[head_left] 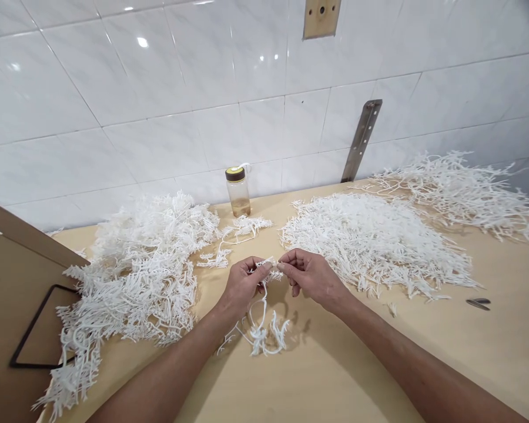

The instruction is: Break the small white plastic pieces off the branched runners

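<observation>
My left hand (241, 285) is closed with thumb and fingers around a white plastic branching sprig (258, 333). The sprig's thin curved stem dangles below the hand, and its forked tips lie close to the table. Facing it, my right hand (314, 277) pinches at the sprig's upper end, thumb against forefinger. Whether a separate small piece sits in that pinch is too small to tell. Just behind the hands lie a few loose white sprigs (242, 230). A heap of short white pieces (370, 241) spreads to the right of my right hand.
To the left rises a tangled heap of white sprigs (145, 276), beside a brown board (17, 305) with a black frame. Longer white branches (462, 188) lie far right. A bottle (238, 194) stands by the tiled wall, near a metal bracket (361, 141). Small snips (478, 304) rest at right.
</observation>
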`<state>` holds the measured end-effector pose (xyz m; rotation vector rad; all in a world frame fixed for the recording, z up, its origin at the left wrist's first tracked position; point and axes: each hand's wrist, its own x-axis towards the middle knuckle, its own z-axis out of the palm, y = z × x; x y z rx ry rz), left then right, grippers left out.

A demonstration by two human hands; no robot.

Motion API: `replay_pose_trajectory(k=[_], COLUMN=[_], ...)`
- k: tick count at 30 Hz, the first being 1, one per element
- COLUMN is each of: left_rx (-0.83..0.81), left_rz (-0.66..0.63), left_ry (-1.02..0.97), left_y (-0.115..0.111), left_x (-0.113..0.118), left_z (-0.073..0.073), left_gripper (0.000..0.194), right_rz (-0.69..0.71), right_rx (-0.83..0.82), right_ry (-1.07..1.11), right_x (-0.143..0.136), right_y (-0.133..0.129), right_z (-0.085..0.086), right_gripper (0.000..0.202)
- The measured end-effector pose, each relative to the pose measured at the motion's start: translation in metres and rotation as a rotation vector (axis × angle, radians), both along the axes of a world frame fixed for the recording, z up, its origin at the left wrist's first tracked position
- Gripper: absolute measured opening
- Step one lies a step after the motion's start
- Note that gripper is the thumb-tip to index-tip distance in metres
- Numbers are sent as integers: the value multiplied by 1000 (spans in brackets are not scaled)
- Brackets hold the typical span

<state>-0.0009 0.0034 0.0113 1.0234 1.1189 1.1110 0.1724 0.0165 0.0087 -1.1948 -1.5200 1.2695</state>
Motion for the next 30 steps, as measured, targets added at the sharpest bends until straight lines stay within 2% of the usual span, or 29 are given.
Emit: replay_pose_trajectory(k=[5, 14, 19, 24, 30], left_rx=[-57, -19, 22, 150, 142], left_rz=[44, -3, 24, 66, 46], left_ry=[-61, -30, 60, 214, 211], left_y=[3, 1, -1, 1, 1], left_x=[-2, -2, 0, -2, -2], left_z=[-1, -1, 0, -6, -10], left_gripper=[37, 41, 41, 39, 37], right_rz=[28, 68, 83, 83, 56], right_rx=[-7, 18, 27, 22, 7], right_ry=[-12, 37, 13, -17, -37], right_x=[1, 4, 6, 6, 4], right_y=[-1, 0, -1, -1, -2], right_z=[-1, -5, -7, -7, -4], right_gripper=[24, 29, 30, 33, 25])
